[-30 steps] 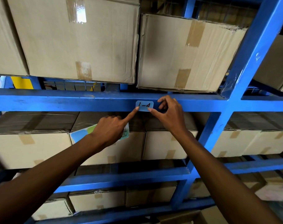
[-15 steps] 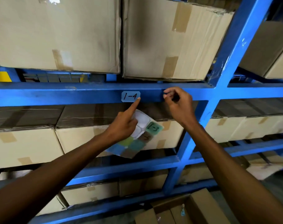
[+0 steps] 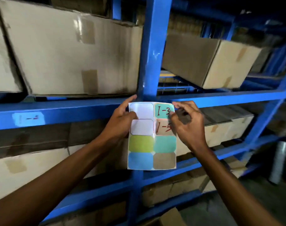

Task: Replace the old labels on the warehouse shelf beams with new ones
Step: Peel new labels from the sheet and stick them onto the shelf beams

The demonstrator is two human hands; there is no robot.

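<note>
My left hand [image 3: 119,121] holds a sticker sheet [image 3: 152,144] upright by its left edge, in front of the blue upright post [image 3: 152,46]. The sheet carries coloured labels; its two upper-left spots are blank white. At the top right sits a teal label marked "1-3" [image 3: 163,110], with a brownish "1-5" label [image 3: 162,128] below it. The fingertips of my right hand [image 3: 186,124] touch the right edge of the "1-3" label; whether they grip it I cannot tell. A pale blue label [image 3: 29,119] is stuck on the shelf beam [image 3: 70,115] at the left, blurred.
Taped cardboard boxes [image 3: 70,51] fill the shelf above the beam, and more boxes [image 3: 29,165] sit on the lower levels. A second bay with a tilted box [image 3: 209,61] lies right of the post. An open carton [image 3: 168,217] rests on the floor.
The view swung right, so the stuck label now lies far left. My left hand left that label and raised the sticker sheet; my right hand came off the beam onto the "1-3" label.
</note>
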